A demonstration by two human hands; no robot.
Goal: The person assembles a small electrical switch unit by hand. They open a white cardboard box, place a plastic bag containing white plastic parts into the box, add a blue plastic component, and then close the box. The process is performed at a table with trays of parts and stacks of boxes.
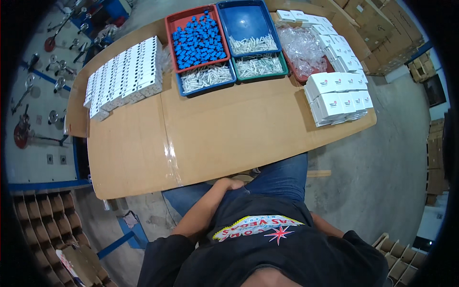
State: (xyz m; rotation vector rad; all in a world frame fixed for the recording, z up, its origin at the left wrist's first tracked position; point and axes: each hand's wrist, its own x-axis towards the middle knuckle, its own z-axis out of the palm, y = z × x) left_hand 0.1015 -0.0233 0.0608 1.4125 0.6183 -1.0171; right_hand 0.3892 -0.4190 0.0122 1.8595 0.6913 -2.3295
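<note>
My left hand (231, 183) rests in my lap by the table's near edge, against my jeans. Its fingers are tucked down and mostly hidden, and nothing shows in it. Only my right forearm (328, 224) appears, at my side; the hand itself is out of sight. Before me lies a cardboard-covered table (229, 129). At its far side a red tray (176, 22) holds many small blue plastic parts (199, 42). Beside it, a blue tray (244, 19) has white stick-like pieces (252, 44) along its near end. Both hands are away from these things.
Small white boxes with dark holes (125, 71) stand in rows at far left. Stacked white cartons (334, 98) occupy the right end, near clear plastic bags (300, 47). Lower blue (193, 94) and green (262, 77) trays hold more white pieces. Cardboard dividers (45, 215) stand at lower left.
</note>
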